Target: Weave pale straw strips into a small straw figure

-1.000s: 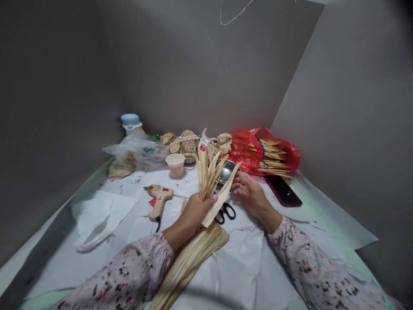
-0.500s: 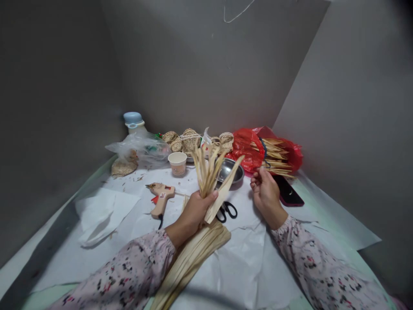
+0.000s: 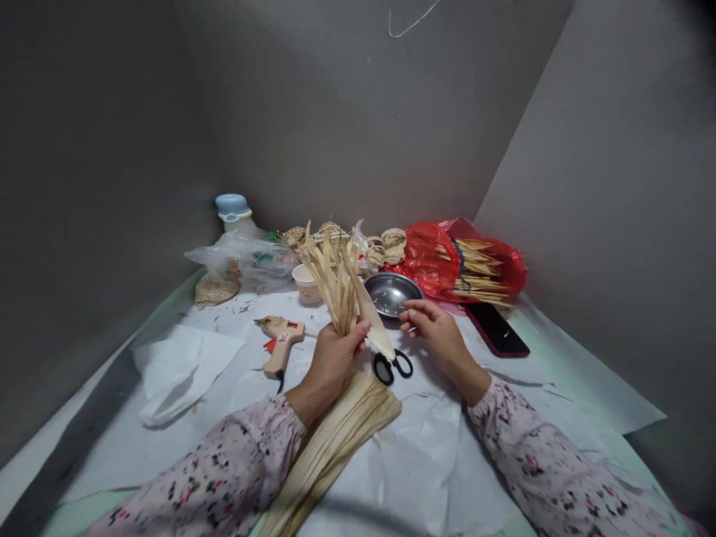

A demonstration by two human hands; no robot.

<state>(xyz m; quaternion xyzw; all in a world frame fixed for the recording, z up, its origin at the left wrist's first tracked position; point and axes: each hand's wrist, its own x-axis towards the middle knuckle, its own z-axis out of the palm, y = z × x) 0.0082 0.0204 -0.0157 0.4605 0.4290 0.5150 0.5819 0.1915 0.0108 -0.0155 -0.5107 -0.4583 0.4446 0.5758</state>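
A fan of dried corn husk strips [image 3: 334, 287] stands upright in my left hand [image 3: 330, 358], which is closed around its lower end. One broader strip [image 3: 372, 317] leans out to the right from the same grip. Below that hand, a larger bundle of husks [image 3: 341, 440] lies across the paper. My right hand [image 3: 439, 339] hovers near the bowl's front edge, fingers loosely bent and apart, with nothing visible in them. Between the hands lie black-handled scissors [image 3: 403, 363], their blades hidden. Behind them sits a shallow metal bowl [image 3: 385, 294].
A glue gun [image 3: 284, 347] and a paper cup [image 3: 306, 286] are left of the hands. Woven coils [image 3: 393, 246] line the back, beside a red plastic bag [image 3: 425, 257] of husks. A phone [image 3: 497, 332] lies right; a clear bag [image 3: 246, 253] and blue-lidded bottle [image 3: 232, 207] stand left.
My left hand has tilted the husk strips to the left, and the broad strip now leans the other way. My right hand drew back rightward from the bowl, then returned toward it.
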